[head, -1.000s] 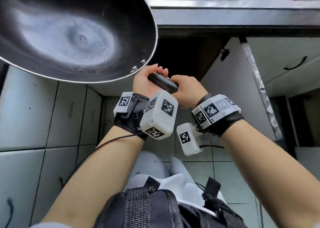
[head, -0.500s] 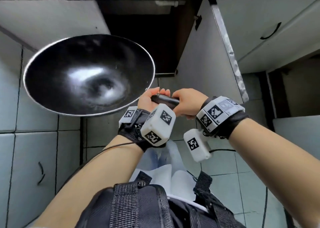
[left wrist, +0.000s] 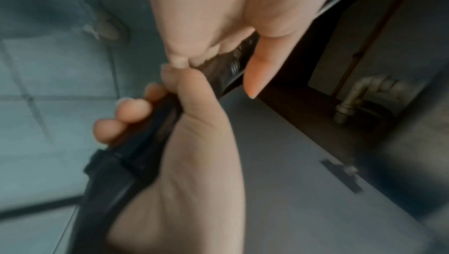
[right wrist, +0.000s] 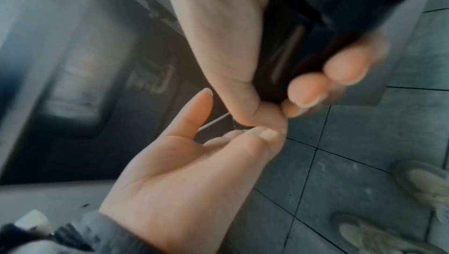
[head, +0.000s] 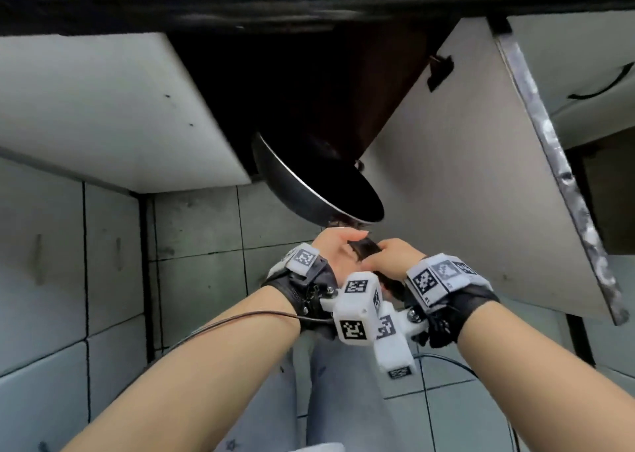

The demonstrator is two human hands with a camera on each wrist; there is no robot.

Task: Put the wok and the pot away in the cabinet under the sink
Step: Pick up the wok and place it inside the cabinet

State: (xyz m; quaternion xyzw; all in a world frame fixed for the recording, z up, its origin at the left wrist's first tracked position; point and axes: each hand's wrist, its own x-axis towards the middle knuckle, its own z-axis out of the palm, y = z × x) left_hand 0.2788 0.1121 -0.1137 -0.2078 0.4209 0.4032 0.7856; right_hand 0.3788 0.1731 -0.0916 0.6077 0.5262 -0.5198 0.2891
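Note:
The black wok [head: 309, 180] is tilted steeply, edge-on to me, with its bowl at the mouth of the dark cabinet [head: 309, 90] under the sink. Both hands hold its black handle [head: 366, 247] just below the bowl. My left hand [head: 335, 245] curls its fingers under the handle nearer the bowl, thumb straight. My right hand [head: 395, 257] grips the handle's end, fingers wrapped round it [right wrist: 286, 47]. In the left wrist view the handle [left wrist: 150, 129] runs between both hands. The pot is not in view.
Both cabinet doors stand open: the left door [head: 103, 107] and the right door [head: 464, 193], with the wok between them. A metal drain pipe [left wrist: 352, 100] stands inside the cabinet. Grey tiled floor [head: 199, 231] lies below, with my shoes [right wrist: 425, 181] on it.
The wok has swung from lying flat up at the left down to a steep tilt at the cabinet mouth. My view has dropped lower. Both hands have stayed on the handle.

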